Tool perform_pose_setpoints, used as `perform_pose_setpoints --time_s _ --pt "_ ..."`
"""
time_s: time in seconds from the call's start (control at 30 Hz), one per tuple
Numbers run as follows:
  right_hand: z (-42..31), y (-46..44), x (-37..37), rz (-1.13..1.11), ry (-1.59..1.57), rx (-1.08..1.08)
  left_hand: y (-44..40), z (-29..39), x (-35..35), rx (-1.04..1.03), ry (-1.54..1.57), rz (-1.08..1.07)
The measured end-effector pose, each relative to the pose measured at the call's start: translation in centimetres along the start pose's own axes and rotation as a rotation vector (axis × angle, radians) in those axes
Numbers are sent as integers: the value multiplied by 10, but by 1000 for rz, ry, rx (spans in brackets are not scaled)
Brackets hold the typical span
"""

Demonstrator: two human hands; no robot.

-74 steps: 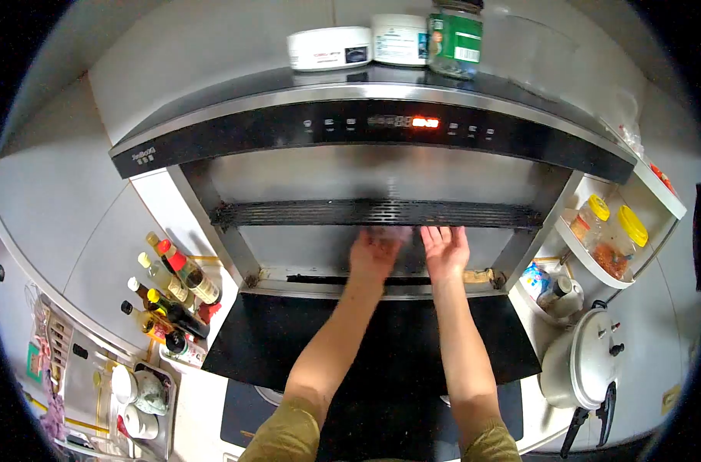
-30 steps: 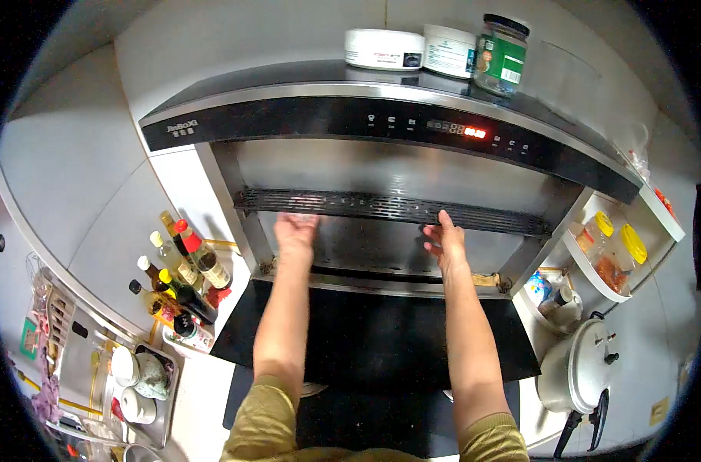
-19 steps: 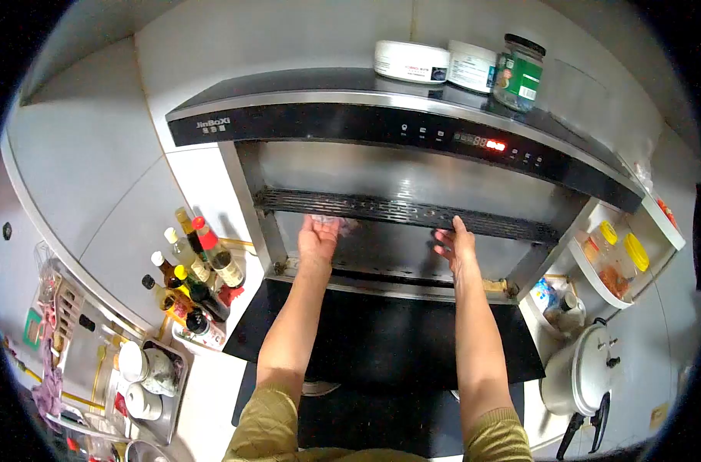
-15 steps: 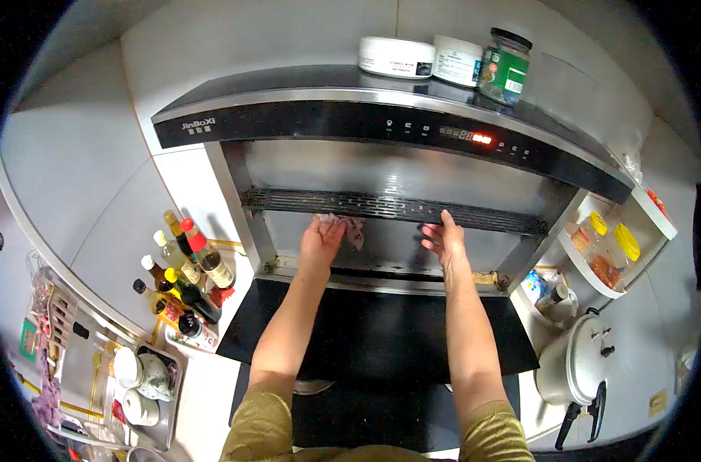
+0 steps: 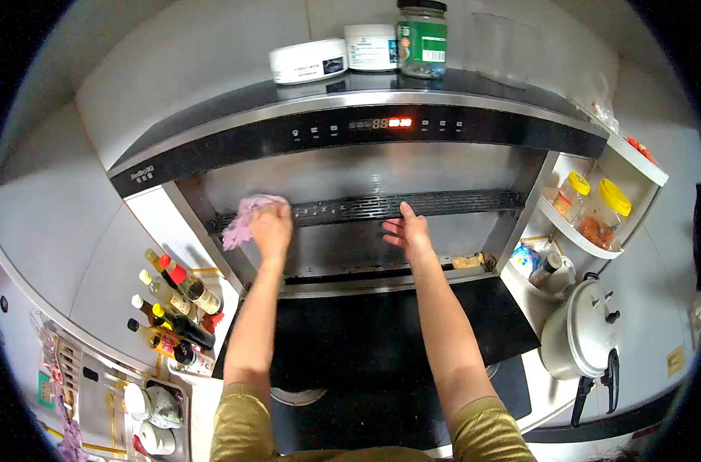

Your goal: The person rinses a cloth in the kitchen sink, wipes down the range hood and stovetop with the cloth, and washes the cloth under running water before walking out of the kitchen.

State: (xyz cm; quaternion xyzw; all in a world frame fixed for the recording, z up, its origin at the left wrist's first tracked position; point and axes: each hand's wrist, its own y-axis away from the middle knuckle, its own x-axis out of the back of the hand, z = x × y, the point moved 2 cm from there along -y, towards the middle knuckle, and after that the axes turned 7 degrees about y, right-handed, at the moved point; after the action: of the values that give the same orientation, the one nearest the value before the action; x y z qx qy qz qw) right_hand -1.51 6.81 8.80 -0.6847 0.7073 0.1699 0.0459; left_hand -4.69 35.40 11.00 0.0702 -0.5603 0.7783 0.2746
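Three containers stand on top of the hood [image 5: 458,92]: two white tubs [image 5: 310,65] and a green-labelled jar [image 5: 422,50], whose small print is unreadable. "JinBoXi" marks the front panel's left end; red digits glow near its middle. The left hand [image 5: 272,229] clamps its fingers on a pink cloth [image 5: 245,219], hiding part of the slotted bar [image 5: 358,209] near its left end. The right hand [image 5: 409,231] has its thumb on the bar, fingers slightly apart below.

"JinBoXi" stands at the left end of the range hood's front panel [image 5: 235,146]. The display's [image 5: 381,123] red digits and the jar [image 5: 422,45] label's print are too small to read.
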Motion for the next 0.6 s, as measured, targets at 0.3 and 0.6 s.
perform_pose_setpoints --time_s 0.3,0.6 --pt "13 -31 27 -26 -11 -137 18 203 -122 -256 310 -461" --pt "-66 31 -16 314 1171 1506 14 158 -72 183 689 -233"
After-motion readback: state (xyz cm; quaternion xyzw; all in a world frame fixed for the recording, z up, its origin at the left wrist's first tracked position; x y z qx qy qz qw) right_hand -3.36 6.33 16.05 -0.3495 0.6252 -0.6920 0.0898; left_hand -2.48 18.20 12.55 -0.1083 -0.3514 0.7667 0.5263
